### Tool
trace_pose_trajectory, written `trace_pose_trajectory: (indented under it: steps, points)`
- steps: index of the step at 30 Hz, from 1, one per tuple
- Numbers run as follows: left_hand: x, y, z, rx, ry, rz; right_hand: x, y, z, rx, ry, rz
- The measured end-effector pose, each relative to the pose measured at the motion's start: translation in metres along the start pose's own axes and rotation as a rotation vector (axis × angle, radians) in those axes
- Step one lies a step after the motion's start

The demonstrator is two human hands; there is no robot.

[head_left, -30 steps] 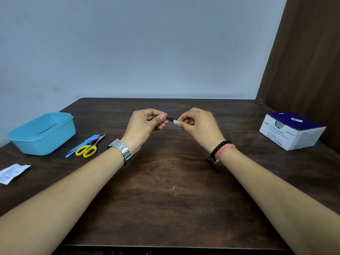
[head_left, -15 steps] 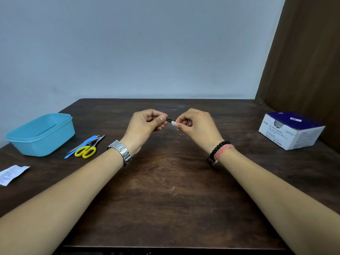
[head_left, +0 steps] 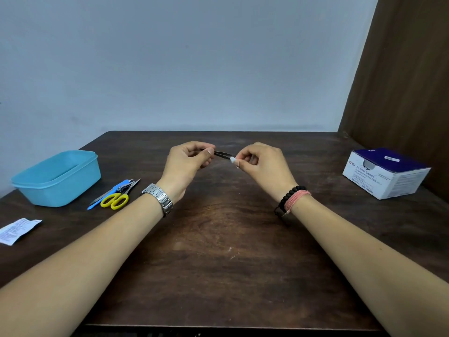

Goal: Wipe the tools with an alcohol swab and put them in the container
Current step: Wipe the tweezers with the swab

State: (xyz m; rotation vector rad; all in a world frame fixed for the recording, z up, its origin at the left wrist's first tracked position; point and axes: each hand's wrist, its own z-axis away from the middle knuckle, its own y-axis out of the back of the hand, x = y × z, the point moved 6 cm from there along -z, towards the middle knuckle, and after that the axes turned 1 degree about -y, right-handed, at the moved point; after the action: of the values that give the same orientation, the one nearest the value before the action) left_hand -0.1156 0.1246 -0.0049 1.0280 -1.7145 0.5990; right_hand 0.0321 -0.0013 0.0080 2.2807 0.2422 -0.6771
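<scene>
At nine o'clock on the table (head_left: 218, 251) I see a torn swab wrapper (head_left: 18, 230), then the blue container (head_left: 57, 178), which looks to hold nothing yet as far as I can see in. Just beside it at its three o'clock lie the waiting tools: yellow scissors (head_left: 114, 201), a blue-handled file (head_left: 109, 193) and what looks like nail clippers (head_left: 126, 187).

At the centre, raised off the table, my left hand (head_left: 188, 164) has its grip pinched on the handle end of dark tweezers (head_left: 222, 154). My right hand (head_left: 261, 164) pinches the white swab (head_left: 233, 160) round the tip end. Compared with a second ago the swab sits further out along the tweezers and more of the shaft shows between my hands, so I judge one wiping stroke is nearly finished; the tweezers could go to the container at nine o'clock soon.

At three o'clock stands the alcohol swab box (head_left: 386, 172), well apart from my hands.
</scene>
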Motion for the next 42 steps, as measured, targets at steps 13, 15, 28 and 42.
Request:
trace_pose_trajectory:
  steps: [13, 15, 28, 42]
  points:
    - [0.007, -0.001, 0.000, -0.107, -0.175, -0.288, 0.010, 0.012, -0.001, 0.081, -0.178, -0.440]
    - [0.012, -0.005, 0.004, -0.113, -0.204, -0.318, 0.005, 0.007, 0.001, 0.012, -0.148, -0.358]
    - [0.015, -0.006, 0.006, -0.095, -0.216, -0.291, -0.002, -0.006, 0.005, -0.101, -0.062, -0.163]
    - [0.007, -0.010, 0.009, -0.141, -0.121, -0.174, -0.007, -0.006, 0.007, -0.071, -0.024, -0.168]
